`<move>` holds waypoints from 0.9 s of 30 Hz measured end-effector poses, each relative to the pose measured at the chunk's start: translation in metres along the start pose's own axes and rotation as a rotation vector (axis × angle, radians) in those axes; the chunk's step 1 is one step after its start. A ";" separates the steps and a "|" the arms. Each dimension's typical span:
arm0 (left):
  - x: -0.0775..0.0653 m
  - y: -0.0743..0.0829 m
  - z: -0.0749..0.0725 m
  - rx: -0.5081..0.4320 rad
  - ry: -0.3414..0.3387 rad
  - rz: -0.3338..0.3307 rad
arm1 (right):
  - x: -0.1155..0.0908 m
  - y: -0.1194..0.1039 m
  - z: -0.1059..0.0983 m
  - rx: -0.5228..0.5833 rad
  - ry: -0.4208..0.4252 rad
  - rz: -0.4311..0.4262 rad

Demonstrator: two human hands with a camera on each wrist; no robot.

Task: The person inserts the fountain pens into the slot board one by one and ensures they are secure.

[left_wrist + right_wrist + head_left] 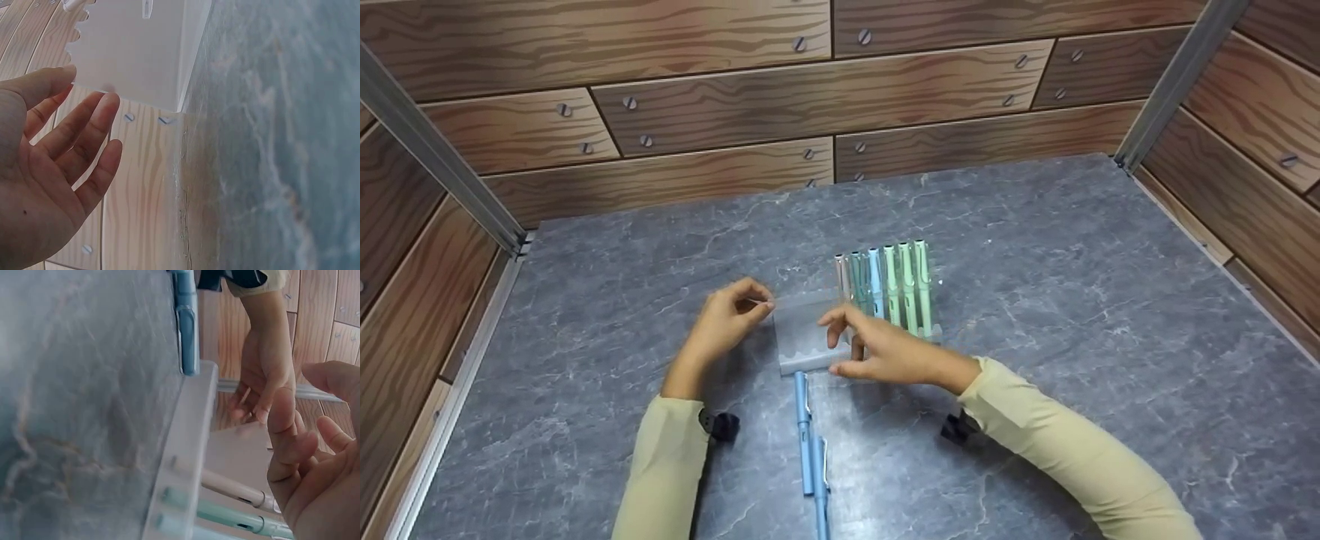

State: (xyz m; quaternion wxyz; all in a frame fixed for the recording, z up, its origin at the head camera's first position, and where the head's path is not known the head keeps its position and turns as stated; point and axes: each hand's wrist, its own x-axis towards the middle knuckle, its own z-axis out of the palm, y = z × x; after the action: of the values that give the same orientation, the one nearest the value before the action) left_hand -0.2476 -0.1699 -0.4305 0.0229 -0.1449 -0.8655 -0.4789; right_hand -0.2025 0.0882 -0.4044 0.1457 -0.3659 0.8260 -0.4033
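Note:
A clear plastic pen rack [810,330] with a notched front lip stands before me. Several pens lie side by side in its right part: brownish, dark green, light blue and light green [907,289]. My left hand [731,315] is at the rack's left edge. In the left wrist view its fingers [104,115] are loosely spread, tips close to that edge; whether they touch is unclear. Over the rack's middle hovers my right hand [885,349], fingers loosely bent, nothing between them. Two blue pens, a farther one [804,435] and a nearer one [820,487], lie in front of the rack.
The rack stands on a grey marbled tabletop [1035,300]. Wood-patterned panels [720,112] close off the back and sides, with metal posts [1166,82] at the corners. Each wrist carries a small black camera [724,426].

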 end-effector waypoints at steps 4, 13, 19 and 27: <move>-0.001 0.000 0.000 0.000 -0.009 -0.025 | -0.004 0.001 0.006 0.052 -0.047 0.024; -0.002 0.002 -0.001 0.002 0.004 -0.010 | -0.011 0.000 0.014 0.110 -0.166 0.072; -0.001 0.001 -0.001 -0.004 0.002 0.000 | -0.017 -0.003 0.019 0.056 -0.276 0.103; -0.001 0.001 -0.001 -0.027 -0.006 -0.011 | -0.022 -0.006 0.024 -0.070 -0.349 0.141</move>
State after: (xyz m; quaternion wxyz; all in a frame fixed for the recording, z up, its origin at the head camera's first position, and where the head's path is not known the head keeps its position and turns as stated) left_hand -0.2463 -0.1701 -0.4294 0.0159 -0.1420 -0.8597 -0.4903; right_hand -0.1718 0.0884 -0.4164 0.3019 -0.3763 0.8254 -0.2933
